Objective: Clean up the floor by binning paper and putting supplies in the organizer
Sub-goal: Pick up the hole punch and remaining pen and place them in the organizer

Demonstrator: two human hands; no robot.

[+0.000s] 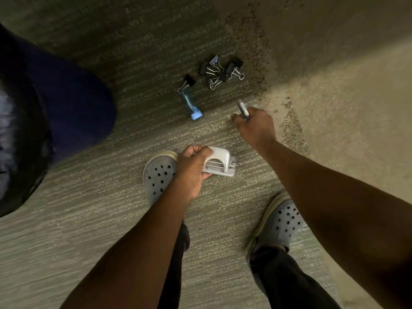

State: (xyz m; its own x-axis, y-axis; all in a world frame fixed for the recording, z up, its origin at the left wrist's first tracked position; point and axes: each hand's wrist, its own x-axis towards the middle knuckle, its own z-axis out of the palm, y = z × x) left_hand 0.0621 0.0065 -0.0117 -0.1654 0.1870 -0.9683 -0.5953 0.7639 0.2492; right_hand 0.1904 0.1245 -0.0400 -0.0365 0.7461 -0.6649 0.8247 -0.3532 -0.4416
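Note:
My left hand (193, 168) grips a grey metal hole punch (220, 162) just above the carpet, in front of my left shoe. My right hand (256, 126) is closed around a small dark marker-like object (243, 108) whose tip sticks out past my fingers. On the carpet ahead lies a clear blue tube with a blue cap (190, 102). One black binder clip (188, 82) touches its far end. Several black binder clips (220, 71) lie in a loose pile a little farther right.
A large dark bag or bin (33, 130) fills the left side. My two grey perforated clogs (158, 172) (282, 221) stand on the striped carpet (111, 208). A dark speckled patch (252, 41) marks the carpet at the upper right.

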